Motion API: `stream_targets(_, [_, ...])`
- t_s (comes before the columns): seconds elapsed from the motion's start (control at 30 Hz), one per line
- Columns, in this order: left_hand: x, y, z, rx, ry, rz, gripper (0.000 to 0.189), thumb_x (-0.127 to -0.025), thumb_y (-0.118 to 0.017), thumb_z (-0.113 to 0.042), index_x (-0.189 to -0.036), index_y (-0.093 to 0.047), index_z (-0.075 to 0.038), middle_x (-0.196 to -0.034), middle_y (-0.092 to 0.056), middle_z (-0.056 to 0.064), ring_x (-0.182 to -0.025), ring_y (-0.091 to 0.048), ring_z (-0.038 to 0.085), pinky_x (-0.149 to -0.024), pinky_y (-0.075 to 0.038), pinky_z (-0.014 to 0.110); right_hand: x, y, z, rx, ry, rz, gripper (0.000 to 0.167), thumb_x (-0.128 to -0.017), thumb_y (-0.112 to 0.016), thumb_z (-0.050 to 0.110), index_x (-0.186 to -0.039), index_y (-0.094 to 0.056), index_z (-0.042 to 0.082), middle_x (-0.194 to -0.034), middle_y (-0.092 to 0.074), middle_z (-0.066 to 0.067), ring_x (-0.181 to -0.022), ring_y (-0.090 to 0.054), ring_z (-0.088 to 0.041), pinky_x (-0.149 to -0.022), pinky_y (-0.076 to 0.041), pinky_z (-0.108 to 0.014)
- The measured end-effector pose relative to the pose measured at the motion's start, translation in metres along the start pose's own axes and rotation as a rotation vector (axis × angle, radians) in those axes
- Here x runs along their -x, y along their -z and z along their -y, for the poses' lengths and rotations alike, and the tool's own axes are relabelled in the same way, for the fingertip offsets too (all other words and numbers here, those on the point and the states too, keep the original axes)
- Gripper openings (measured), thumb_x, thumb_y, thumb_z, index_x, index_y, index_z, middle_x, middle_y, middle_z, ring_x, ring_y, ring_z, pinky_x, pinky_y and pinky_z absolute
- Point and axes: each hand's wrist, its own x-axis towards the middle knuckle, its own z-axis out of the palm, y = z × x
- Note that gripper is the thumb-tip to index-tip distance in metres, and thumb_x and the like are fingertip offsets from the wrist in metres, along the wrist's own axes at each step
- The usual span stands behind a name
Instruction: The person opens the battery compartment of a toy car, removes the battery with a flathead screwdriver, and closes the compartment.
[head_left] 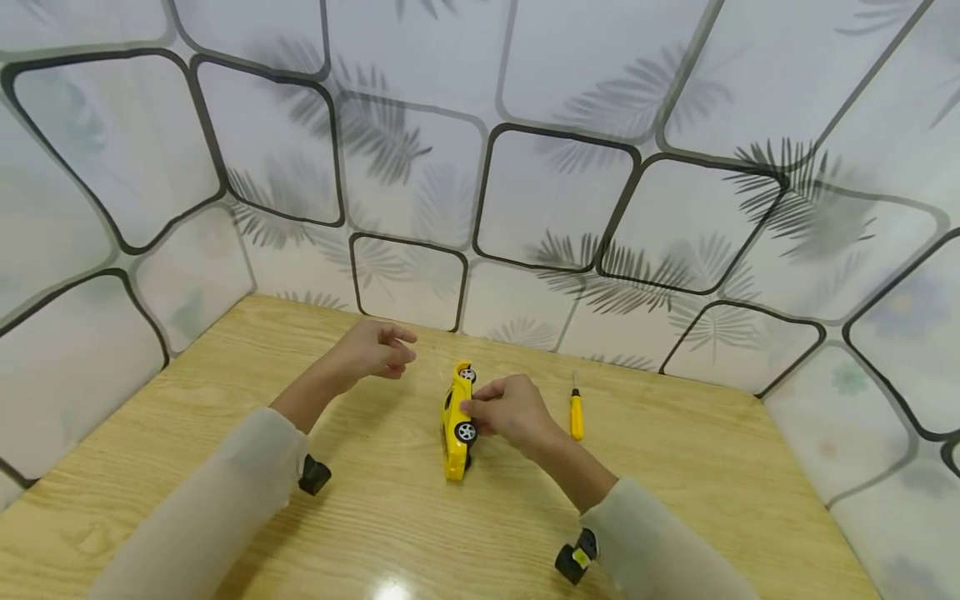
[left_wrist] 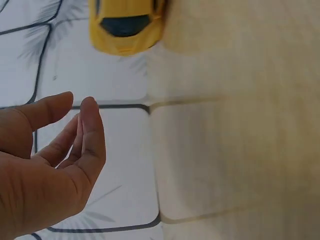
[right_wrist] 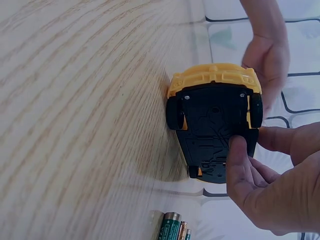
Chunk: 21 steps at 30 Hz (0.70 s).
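Note:
A yellow toy car (head_left: 456, 425) is tipped onto its side on the wooden table, and my right hand (head_left: 517, 412) grips it with the thumb on the yellow body. In the right wrist view, fingers press on the car's black underside (right_wrist: 212, 142), where small screws show. My left hand (head_left: 372, 350) hovers to the left of the car, apart from it, its fingers loosely bent around nothing. The left wrist view shows that hand (left_wrist: 55, 160) with thumb and fingertips close together, below one end of the yellow car (left_wrist: 127, 30).
A screwdriver (head_left: 576, 417) with a yellow handle lies right of my right hand. Batteries (right_wrist: 170, 227) show at the bottom of the right wrist view. A wall covering (head_left: 420, 183) with leaf prints rises behind the table (head_left: 360, 533).

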Motion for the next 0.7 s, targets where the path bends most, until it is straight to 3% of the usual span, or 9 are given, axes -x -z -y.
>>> stream_targets(0.1, [0.001,-0.008,0.008,-0.022,0.028,0.060,0.043,-0.102,-0.064,-0.013,-0.140,-0.056,0.005,-0.125,-0.064,0.025,-0.106,-0.067,0.039,-0.088,-0.061,0.041,0.000,0.000,0.000,-0.007,-0.001,0.001,0.016,-0.093,-0.077,0.009,-0.102,-0.075,-0.004,-0.091,-0.076,-0.010,-0.076,-0.073,-0.019,-0.075,-0.063,-0.038])
stream_targets(0.23, [0.002,-0.020,0.015,-0.014,0.071,0.138,0.041,-0.103,-0.063,-0.014,-0.138,-0.058,0.007,-0.128,-0.063,0.023,-0.104,-0.068,0.034,-0.087,-0.061,0.040,-0.001,0.000,0.000,-0.019,-0.011,0.002,0.016,-0.093,-0.077,0.008,-0.103,-0.075,-0.004,-0.092,-0.076,-0.011,-0.078,-0.074,-0.020,-0.077,-0.063,-0.040])
stream_targets(0.47, [0.006,-0.039,0.022,0.149,0.168,0.269,0.043,-0.103,-0.061,-0.009,-0.139,-0.054,0.012,-0.110,-0.065,0.021,-0.089,-0.070,0.024,-0.082,-0.062,0.037,-0.002,0.001,-0.002,-0.035,-0.021,0.002,0.016,-0.094,-0.075,0.008,-0.105,-0.073,-0.004,-0.095,-0.075,-0.012,-0.080,-0.074,-0.021,-0.076,-0.063,-0.038])
stream_targets(0.7, [0.009,-0.051,0.023,0.275,0.257,0.294,0.044,-0.102,-0.060,-0.004,-0.142,-0.051,0.011,-0.114,-0.066,0.021,-0.087,-0.069,0.023,-0.081,-0.062,0.036,-0.003,0.006,-0.007,-0.060,-0.032,0.004,0.018,-0.095,-0.075,0.010,-0.107,-0.074,-0.004,-0.098,-0.075,-0.013,-0.080,-0.073,-0.020,-0.075,-0.063,-0.036])
